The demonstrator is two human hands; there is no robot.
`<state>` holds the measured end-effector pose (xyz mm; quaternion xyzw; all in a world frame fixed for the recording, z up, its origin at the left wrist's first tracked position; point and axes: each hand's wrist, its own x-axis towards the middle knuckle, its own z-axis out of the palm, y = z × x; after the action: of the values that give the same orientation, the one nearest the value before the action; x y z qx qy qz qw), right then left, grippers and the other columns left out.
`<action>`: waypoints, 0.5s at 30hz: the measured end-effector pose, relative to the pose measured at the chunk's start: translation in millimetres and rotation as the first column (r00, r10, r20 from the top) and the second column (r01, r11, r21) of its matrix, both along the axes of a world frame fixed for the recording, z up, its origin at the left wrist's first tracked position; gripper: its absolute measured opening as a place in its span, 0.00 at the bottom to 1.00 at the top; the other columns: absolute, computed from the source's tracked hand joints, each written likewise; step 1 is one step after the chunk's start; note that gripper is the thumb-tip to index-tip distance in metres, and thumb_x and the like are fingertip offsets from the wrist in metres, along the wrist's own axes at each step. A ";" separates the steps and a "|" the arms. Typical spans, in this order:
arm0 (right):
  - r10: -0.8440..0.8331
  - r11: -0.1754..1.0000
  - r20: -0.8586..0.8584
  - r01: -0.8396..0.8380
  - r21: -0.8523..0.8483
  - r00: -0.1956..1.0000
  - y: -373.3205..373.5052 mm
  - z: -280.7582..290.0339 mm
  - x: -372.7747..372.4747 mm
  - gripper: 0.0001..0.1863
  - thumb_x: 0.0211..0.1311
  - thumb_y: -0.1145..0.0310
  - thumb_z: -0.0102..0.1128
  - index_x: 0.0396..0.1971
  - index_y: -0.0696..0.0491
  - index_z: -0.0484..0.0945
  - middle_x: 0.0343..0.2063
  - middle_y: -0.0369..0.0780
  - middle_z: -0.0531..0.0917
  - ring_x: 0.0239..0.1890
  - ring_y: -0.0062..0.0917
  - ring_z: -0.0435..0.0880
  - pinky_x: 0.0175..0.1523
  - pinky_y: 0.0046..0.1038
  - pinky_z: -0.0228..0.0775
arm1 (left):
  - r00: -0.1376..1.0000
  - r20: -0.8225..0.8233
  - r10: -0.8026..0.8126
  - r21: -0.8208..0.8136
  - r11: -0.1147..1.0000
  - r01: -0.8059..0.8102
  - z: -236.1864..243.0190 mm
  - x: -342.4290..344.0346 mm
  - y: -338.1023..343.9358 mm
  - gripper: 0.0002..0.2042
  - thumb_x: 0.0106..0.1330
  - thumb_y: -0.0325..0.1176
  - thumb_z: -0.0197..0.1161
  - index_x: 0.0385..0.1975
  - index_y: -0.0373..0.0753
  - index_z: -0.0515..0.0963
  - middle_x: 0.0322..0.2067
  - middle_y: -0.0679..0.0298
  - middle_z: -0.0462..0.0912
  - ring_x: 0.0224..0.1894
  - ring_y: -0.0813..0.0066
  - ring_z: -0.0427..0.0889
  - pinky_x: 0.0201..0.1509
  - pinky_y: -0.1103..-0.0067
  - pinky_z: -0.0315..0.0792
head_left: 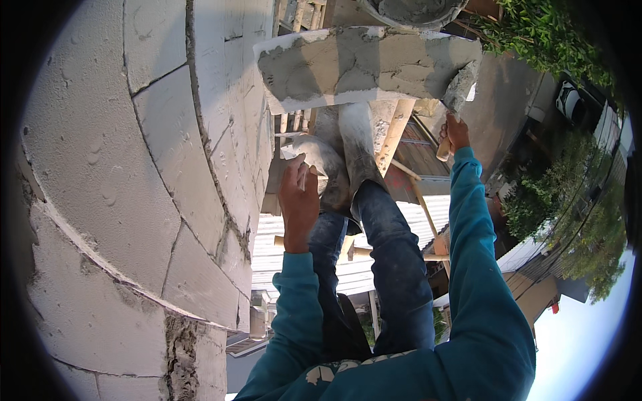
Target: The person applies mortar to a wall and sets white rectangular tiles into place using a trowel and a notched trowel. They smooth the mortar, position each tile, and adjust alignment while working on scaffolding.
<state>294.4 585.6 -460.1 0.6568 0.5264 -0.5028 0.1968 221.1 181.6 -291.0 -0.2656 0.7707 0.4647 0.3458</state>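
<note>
My right hand [457, 132] is closed around the wooden handle of a trowel [460, 88]. The trowel's mortar-coated blade rests at the right end of a long pale block [274, 101]. Grey mortar [358, 63] is spread along the block's face, with bands of shadow across it. Below the block's left end, my left hand [299, 200] hangs in front of the boots with its fingers bent and apart, and I see nothing held in it. Dusty boots [361, 144] stand just below the block.
A wall of pale blocks [100, 147] with mortar joints rises close on the left. At the top sits a round tub [418, 8] of grey mortar. Bamboo poles [394, 137] and corrugated roofing [428, 217] lie below the feet. Leafy branches [562, 40] reach in at upper right.
</note>
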 end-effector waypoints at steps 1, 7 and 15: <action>-0.012 0.999 -0.038 0.011 -0.042 0.999 -21.1 3.7 2.7 0.13 0.68 0.57 0.55 0.33 0.51 0.67 0.16 0.34 0.69 0.13 0.20 0.68 0.17 0.30 0.65 | 1.000 -0.011 -0.014 -0.009 1.000 0.014 -0.2 2.1 -0.4 0.20 0.71 0.36 0.56 0.58 0.32 0.70 0.54 0.46 0.76 0.57 0.53 0.78 0.61 0.67 0.71; 0.045 0.964 -0.116 -0.074 -0.256 0.992 -152.5 25.7 -37.4 0.09 0.69 0.63 0.55 0.37 0.52 0.68 0.19 0.35 0.71 0.14 0.21 0.70 0.17 0.28 0.66 | 0.995 -0.100 -0.004 -0.029 1.000 0.001 -9.7 27.9 3.7 0.18 0.68 0.34 0.58 0.55 0.33 0.73 0.51 0.48 0.78 0.52 0.54 0.80 0.54 0.66 0.74; 0.379 0.799 -0.241 -0.448 -0.401 0.893 -234.7 31.0 -81.2 0.22 0.67 0.60 0.58 0.53 0.59 0.67 0.17 0.36 0.71 0.13 0.21 0.70 0.17 0.28 0.67 | 0.998 -0.051 0.027 -0.034 0.999 -0.029 3.7 19.2 5.7 0.19 0.67 0.34 0.58 0.55 0.32 0.72 0.53 0.47 0.77 0.54 0.52 0.78 0.57 0.65 0.72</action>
<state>213.1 351.0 -429.2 0.4234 0.5409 -0.6019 0.4073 240.4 187.3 -287.3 -0.2705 0.7833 0.4628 0.3148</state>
